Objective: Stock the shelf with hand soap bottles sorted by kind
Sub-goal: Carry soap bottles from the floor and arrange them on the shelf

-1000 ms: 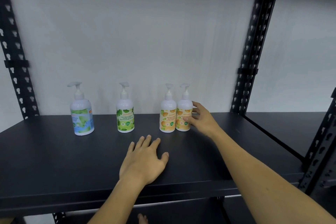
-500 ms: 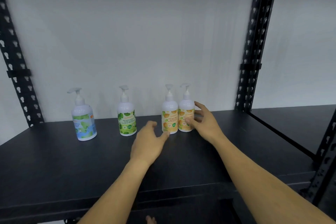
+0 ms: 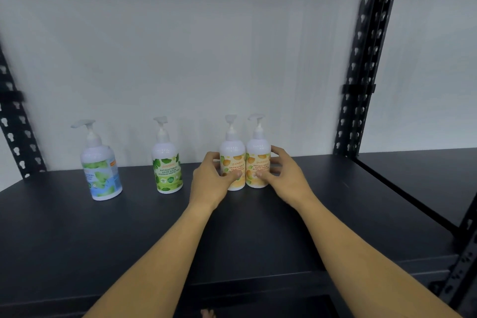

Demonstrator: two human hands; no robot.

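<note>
I read "guardian" at the top of the left orange bottle (image 3: 233, 162)'s label, with "ANTIBACTERIAL HAND WASH" beneath it; the line below is partly covered by a thumb. The right orange bottle (image 3: 258, 160) carries the same heading and a blurred last line that looks like "ULTRA MOISTURE". The green bottle (image 3: 167, 162) reads "ANTIBACTERIAL HAND WASH MAXIMUM PROTECTION" over a leaf print. The blue-green bottle (image 3: 100, 170) has a leaf design on blue; its text is too blurred for me to read.

All four are white pump bottles standing upright with white dispenser heads. The two orange ones show a fruit pattern and stand touching side by side, near the back of the black shelf (image 3: 258, 235). The green bottle stands apart to their left, and the blue-green bottle, wider in body, stands further left again.

My left hand (image 3: 214, 181) grasps the left orange bottle, thumb across the label front and fingers curled round its left side. My right hand (image 3: 281, 173) grasps the right orange bottle, thumb on the label front and fingers wrapped round its right side.

A black perforated upright (image 3: 361, 59) rises behind the shelf on the right, another (image 3: 18, 131) at the left edge
</note>
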